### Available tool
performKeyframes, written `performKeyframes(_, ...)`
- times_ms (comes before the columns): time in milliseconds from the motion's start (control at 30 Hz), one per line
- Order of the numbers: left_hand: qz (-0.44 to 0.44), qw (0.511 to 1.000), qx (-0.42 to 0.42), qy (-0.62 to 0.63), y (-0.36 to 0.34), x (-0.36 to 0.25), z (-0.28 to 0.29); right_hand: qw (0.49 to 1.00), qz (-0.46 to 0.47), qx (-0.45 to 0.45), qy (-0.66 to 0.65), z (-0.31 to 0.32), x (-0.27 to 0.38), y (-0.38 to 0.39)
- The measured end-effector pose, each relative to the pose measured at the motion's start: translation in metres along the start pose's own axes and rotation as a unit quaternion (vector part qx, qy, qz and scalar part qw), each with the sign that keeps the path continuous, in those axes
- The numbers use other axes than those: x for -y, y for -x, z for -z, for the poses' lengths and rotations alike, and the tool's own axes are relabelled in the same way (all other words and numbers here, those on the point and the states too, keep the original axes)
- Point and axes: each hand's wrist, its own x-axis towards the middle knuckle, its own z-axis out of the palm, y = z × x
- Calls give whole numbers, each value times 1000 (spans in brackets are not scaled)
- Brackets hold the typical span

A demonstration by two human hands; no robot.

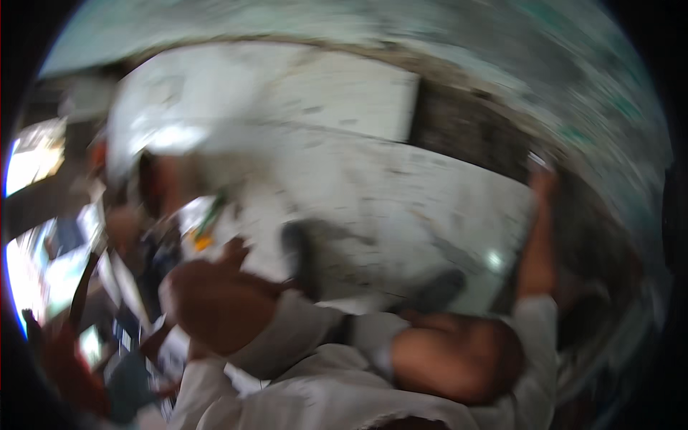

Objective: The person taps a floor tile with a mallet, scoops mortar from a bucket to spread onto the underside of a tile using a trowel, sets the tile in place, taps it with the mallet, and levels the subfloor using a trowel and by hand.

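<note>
My right hand point(542, 179) reaches far out to the right, at the edge of the white tiles point(344, 172) and beside the strip of bare brown ground. Its fingers look closed round a small pale, shiny thing point(537, 159), too blurred to name. My left hand point(233, 254) is just past my bent left knee, low over the tiled floor; motion blur hides how its fingers lie. Close to it on the floor is a blurred yellow-orange and green object point(203, 238).
A bare trench of dark, rough ground point(466, 129) runs between the tiles and the greenish wall point(502, 43). My grey-shod feet point(295, 251) stand on the tiles. A reddish-brown object point(163, 185) stands at the left. Blurred people in orange point(68, 365) are at the lower left.
</note>
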Motion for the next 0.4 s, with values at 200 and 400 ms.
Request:
performKeyframes(200, -43, 993, -9, 107, -13, -10, 26, 940, -200, -104, -256, 73, -47, 54)
performKeyframes(400, -22, 991, 17, 127, 0, -25, 30, 933, -325, -150, 30, 110, -96, 113)
